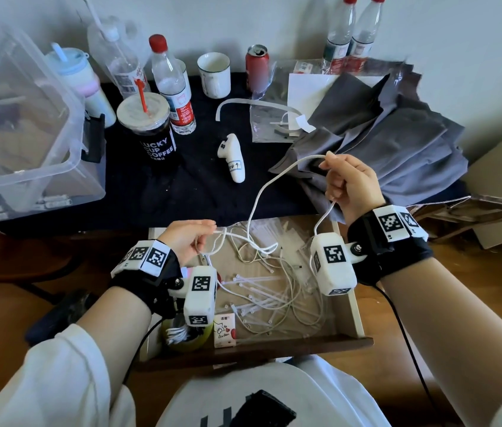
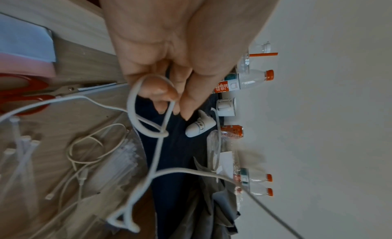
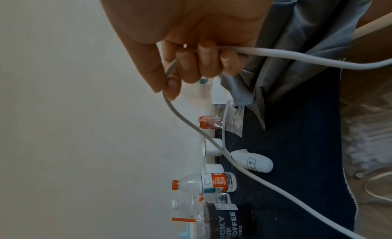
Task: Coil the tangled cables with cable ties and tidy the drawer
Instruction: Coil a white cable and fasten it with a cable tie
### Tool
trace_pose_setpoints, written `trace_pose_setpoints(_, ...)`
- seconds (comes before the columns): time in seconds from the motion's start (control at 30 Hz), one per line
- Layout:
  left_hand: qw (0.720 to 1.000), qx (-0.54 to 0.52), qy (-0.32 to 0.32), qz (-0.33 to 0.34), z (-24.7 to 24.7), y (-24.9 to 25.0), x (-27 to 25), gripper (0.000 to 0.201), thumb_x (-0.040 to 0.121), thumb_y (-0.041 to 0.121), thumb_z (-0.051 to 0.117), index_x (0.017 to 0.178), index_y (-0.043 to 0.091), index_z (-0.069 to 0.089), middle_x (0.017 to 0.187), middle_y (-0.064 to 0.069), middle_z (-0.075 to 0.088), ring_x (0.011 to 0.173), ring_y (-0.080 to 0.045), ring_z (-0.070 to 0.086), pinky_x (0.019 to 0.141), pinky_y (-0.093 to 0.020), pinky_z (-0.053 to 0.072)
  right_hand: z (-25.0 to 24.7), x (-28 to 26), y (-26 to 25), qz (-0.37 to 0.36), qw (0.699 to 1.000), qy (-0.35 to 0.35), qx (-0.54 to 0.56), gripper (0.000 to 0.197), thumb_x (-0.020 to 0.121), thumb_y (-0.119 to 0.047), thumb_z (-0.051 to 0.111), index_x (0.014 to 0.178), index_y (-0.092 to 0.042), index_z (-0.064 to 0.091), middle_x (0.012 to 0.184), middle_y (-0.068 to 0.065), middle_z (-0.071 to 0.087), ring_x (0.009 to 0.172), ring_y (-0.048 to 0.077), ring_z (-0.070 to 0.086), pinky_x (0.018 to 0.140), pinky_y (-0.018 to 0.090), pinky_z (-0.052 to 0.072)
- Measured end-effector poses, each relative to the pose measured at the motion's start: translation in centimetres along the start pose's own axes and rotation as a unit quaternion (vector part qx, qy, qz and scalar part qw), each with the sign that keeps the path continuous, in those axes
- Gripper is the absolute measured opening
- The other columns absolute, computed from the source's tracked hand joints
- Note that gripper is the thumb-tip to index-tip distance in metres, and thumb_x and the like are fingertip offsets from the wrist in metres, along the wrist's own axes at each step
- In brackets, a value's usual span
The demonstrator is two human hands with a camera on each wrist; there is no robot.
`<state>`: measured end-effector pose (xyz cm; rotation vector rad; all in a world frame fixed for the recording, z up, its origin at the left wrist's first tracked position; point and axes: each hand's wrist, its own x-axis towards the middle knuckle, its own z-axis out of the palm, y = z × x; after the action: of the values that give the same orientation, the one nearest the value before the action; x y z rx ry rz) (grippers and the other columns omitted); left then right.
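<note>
Over the drawer [image 1: 355,303], white cable [image 1: 256,204] ran between hands: left hand [image 1: 186,241] pinched its knotted loop, right hand [image 1: 353,186] fisted it higher.

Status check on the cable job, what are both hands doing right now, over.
Left hand pinches a loop of white cable. Right hand grips the same cable, raised over the desk. Cable ties loose in the drawer; thinner cables tangled below.

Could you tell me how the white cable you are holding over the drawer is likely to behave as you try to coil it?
The white cable is probably floppy: it sags in a curve between the left hand and right hand. It looks light, since fingers alone hold it. It may snag, as it appears looped on itself.
</note>
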<state>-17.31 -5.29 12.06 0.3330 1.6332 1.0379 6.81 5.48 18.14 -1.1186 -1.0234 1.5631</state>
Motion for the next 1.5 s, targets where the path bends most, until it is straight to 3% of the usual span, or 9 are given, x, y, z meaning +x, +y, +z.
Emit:
trace_pose_setpoints(0.2, 0.987, 0.132, -0.068, -0.059, -0.6, -1.0, 0.3, 0.036, 0.068, -0.013, 0.073, 0.089, 0.012, 0.057, 0.077, -0.002, 0.051, 0.056, -0.009, 0.037, 0.036, -0.013, 0.028, 0.7, 0.0, -0.8, -0.035, 0.998, -0.012, 0.042, 0.028, 0.097, -0.015, 0.046, 0.07, -0.009, 0.052, 0.041, -0.01, 0.037, 0.039, 0.005, 0.024, 0.045, 0.021, 0.017)
trace_pose_setpoints(0.37, 0.975, 0.203, -0.061, -0.067, -0.3, -1.0, 0.2, 0.032, 0.066, -0.018, 0.071, 0.078, 0.008, 0.056, 0.064, -0.002, 0.05, 0.037, -0.006, 0.039, 0.033, -0.016, 0.025, 1.0, 0.2, -0.9, -0.043, 0.997, -0.004, 0.057, 0.027, 0.096, -0.017, 0.047, 0.071, -0.011, 0.053, 0.043, -0.01, 0.033, 0.04, 0.005, 0.025, 0.043, 0.018, 0.02)
trace_pose_setpoints(0.6, 0.994, 0.104, 0.013, -0.041, -0.3, -0.5, 0.2, 0.021, 0.078, -0.001, 0.06, 0.058, 0.003, 0.062, 0.058, -0.006, 0.041, 0.032, -0.007, 0.02, 0.033, -0.011, 0.014, 0.8, 0.0, -0.1, -0.03, 0.999, -0.014, 0.003, 0.029, 0.094, -0.014, 0.05, 0.066, -0.01, 0.054, 0.041, -0.01, 0.036, 0.039, 0.005, 0.025, 0.041, 0.018, 0.02)
trace_pose_setpoints(0.77, 0.997, 0.065, 0.027, 0.019, -0.5, 0.6, -0.7, 0.017, 0.085, 0.012, 0.061, 0.086, -0.001, 0.071, 0.076, -0.011, 0.051, 0.033, -0.005, 0.023, 0.031, -0.014, 0.016, -0.1, 0.0, 2.0, 0.049, 0.983, 0.039, -0.171, 0.045, 0.088, -0.02, 0.059, 0.046, -0.012, 0.046, 0.035, -0.005, 0.038, 0.033, 0.009, 0.032, 0.041, 0.021, 0.026)
trace_pose_setpoints(0.87, 0.999, 0.01, -0.005, 0.046, 0.1, 1.6, -1.5, 0.034, 0.09, 0.012, 0.053, 0.064, 0.01, 0.075, 0.066, -0.005, 0.064, 0.043, -0.004, 0.034, 0.037, -0.012, 0.025, -0.5, -0.1, 3.0, 0.056, 0.958, 0.037, -0.278, 0.031, 0.078, -0.008, 0.07, 0.058, -0.018, 0.048, 0.055, -0.005, 0.049, 0.053, 0.009, 0.042, 0.055, 0.02, 0.036)
trace_pose_setpoints(1.0, 0.994, -0.045, -0.075, 0.057, 1.8, 3.5, -2.9, 0.038, 0.096, 0.016, 0.044, 0.07, 0.009, 0.07, 0.056, -0.001, 0.067, 0.059, -0.008, 0.05, 0.052, -0.014, 0.041, 1.5, -1.0, 3.0, 0.045, 0.964, -0.076, -0.249, 0.033, 0.074, 0.009, 0.067, 0.078, -0.021, 0.055, 0.082, -0.002, 0.055, 0.078, 0.009, 0.054, 0.072, 0.014, 0.045)
trace_pose_setpoints(1.2, 0.972, -0.135, -0.175, 0.076, 4.5, 5.2, -4.9, 0.029, 0.099, 0.017, 0.04, 0.082, 0.006, 0.061, 0.07, -0.005, 0.069, 0.06, -0.009, 0.066, 0.057, -0.019, 0.054, 5.2, -3.0, 3.3, 0.047, 0.939, -0.286, -0.187, 0.005, 0.087, -0.007, 0.059, 0.084, -0.011, 0.058, 0.068, -0.006, 0.067, 0.063, 0.004, 0.063, 0.069, 0.014, 0.051)
trace_pose_setpoints(1.3, 0.974, -0.125, -0.165, 0.09, 4.3, 5.3, -4.9, 0.026, 0.098, 0.023, 0.044, 0.084, 0.013, 0.063, 0.075, 0.002, 0.066, 0.069, -0.008, 0.06, 0.066, -0.019, 0.05, 5.3, -2.8, 3.2, -0.034, 0.95, -0.211, -0.227, 0.024, 0.094, -0.011, 0.05, 0.07, -0.014, 0.053, 0.045, -0.009, 0.052, 0.039, -0.001, 0.047, 0.046, 0.01, 0.039)
trace_pose_setpoints(1.5, 0.988, -0.132, -0.044, 0.065, 1.7, 4.7, -3.2, 0.02, 0.094, 0.035, 0.052, 0.082, 0.023, 0.063, 0.074, 0.009, 0.053, 0.071, -0.005, 0.05, 0.067, -0.02, 0.038, 1.9, -1.1, 3.1, -0.007, 0.979, -0.016, -0.201, 0.031, 0.096, -0.02, 0.05, 0.065, -0.015, 0.05, 0.04, -0.011, 0.034, 0.03, 0.002, 0.029, 0.036, 0.022, 0.034)
